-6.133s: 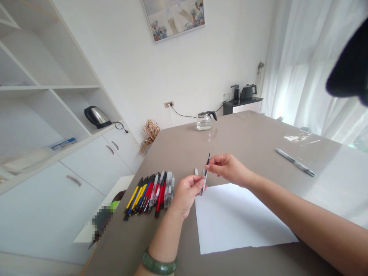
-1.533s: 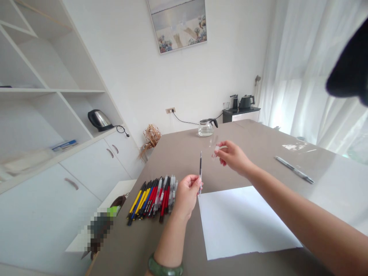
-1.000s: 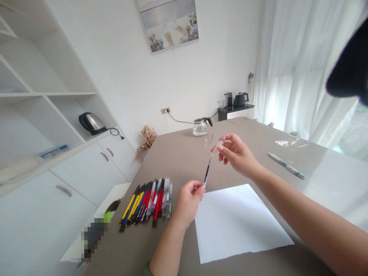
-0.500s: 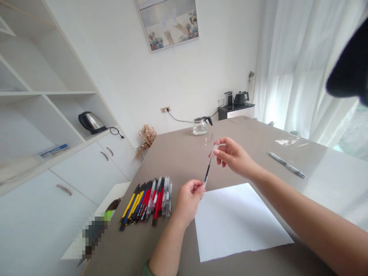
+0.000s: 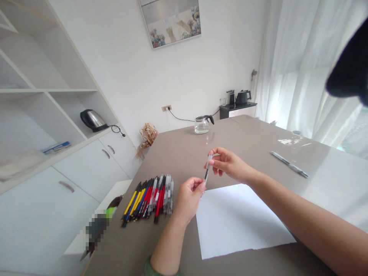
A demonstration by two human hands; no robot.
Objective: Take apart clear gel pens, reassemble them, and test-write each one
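Note:
My left hand (image 5: pixel 189 199) pinches the lower clear barrel (image 5: pixel 205 180) of a pen above the left edge of a white paper sheet (image 5: pixel 241 222). Higher up, my right hand (image 5: pixel 227 164) grips the pen's clear upper barrel (image 5: pixel 210 156) between thumb and fingers. A short dark stretch of refill (image 5: pixel 206 173) shows between the two hands, and the pen stands tilted, its top leaning right. Fingers hide both ends in part, so whether the barrel halves meet cannot be made out. Left of my left hand lies a row of several pens (image 5: pixel 148 199), yellow, blue, red and clear.
Another clear pen (image 5: pixel 289 164) lies on the brown table (image 5: pixel 178 153) to the right. A glass pot (image 5: pixel 202 125) with a black handle stands at the far edge. Cabinets (image 5: pixel 83 168) with a metal kettle (image 5: pixel 93 120) line the left side.
My right hand has come down toward my left, bringing the upper barrel over the refill. Less of the dark refill shows now. The left hand keeps its hold.

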